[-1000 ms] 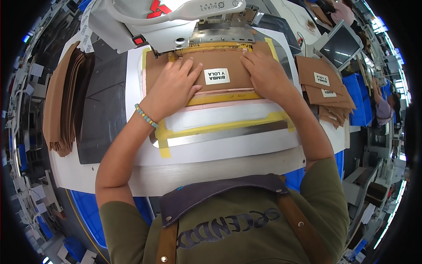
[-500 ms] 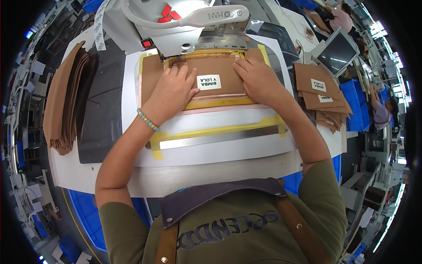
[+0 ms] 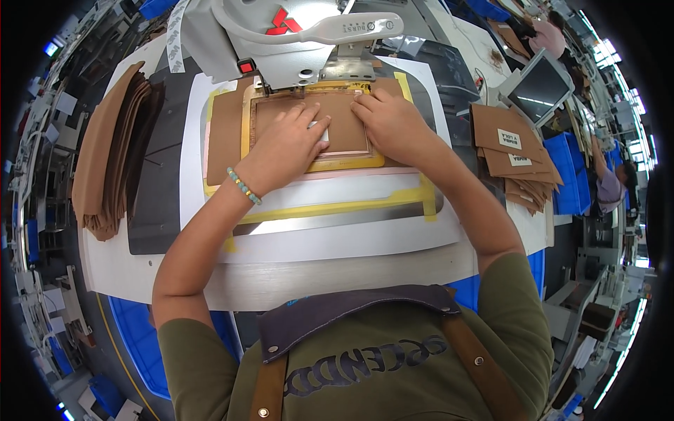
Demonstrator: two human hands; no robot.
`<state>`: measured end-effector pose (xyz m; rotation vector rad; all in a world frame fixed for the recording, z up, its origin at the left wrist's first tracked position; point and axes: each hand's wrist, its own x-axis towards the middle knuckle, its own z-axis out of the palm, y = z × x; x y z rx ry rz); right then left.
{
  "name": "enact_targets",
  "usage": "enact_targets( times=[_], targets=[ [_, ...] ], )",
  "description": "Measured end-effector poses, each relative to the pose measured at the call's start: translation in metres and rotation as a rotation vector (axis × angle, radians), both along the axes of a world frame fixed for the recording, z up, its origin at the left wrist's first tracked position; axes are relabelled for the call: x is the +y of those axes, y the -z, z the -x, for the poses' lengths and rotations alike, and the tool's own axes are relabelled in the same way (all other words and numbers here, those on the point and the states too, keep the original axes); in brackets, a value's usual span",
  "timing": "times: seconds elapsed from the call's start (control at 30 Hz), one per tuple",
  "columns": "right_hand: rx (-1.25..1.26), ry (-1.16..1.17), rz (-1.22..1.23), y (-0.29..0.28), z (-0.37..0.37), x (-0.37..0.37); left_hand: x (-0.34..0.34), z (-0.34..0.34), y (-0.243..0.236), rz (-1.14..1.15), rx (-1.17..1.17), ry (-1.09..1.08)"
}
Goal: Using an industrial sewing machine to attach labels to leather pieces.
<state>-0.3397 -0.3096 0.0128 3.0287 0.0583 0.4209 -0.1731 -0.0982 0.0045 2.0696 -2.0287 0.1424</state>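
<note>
My left hand (image 3: 298, 140), with a beaded bracelet at the wrist, rests on brown fabric (image 3: 344, 112) inside a yellow-edged frame (image 3: 337, 164), its fingers spread out and covering most of a white label (image 3: 321, 130). My right hand (image 3: 391, 123) lies on the right part of that frame and fabric, fingers loosely apart and slightly bent, tips near the upper corner. Both stand just in front of the metal head of a white machine (image 3: 281, 56). Beneath is a taped plate on white paper (image 3: 337, 242).
A stack of brown pieces (image 3: 105, 151) lies left; labelled brown pieces (image 3: 512, 126) lie right, beside a screen (image 3: 533, 88) and blue bin (image 3: 565, 172). Blue bins (image 3: 137, 337) hang below the front edge. Other people (image 3: 607, 189) work at the far right.
The taped plate, frame and fabric have shifted left under the machine head. Both hands moved along; my left hand now covers most of the label, which was fully visible before.
</note>
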Motion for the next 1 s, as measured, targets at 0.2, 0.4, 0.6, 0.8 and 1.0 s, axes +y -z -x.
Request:
enact_targets(
  times=[0.2, 0.4, 0.6, 0.8, 1.0],
  targets=[
    [-0.081, -0.05, 0.059, 0.006, -0.017, 0.012, 0.004, -0.003, -0.001, 0.021, 0.041, 0.002],
    [-0.129, -0.081, 0.063, 0.014, -0.03, 0.018, 0.004, -0.009, 0.001, 0.05, 0.059, 0.018],
    [-0.031, -0.063, 0.047, 0.011, -0.04, 0.03, 0.008, -0.013, 0.002, 0.083, 0.116, 0.025],
    [-0.07, -0.101, 0.023, 0.011, -0.05, 0.039, 0.013, -0.022, 0.001, 0.104, 0.13, 0.014],
    [-0.117, -0.173, -0.137, 0.003, -0.035, 0.037, 0.018, -0.03, -0.003, 0.068, 0.12, -0.033]
  ],
)
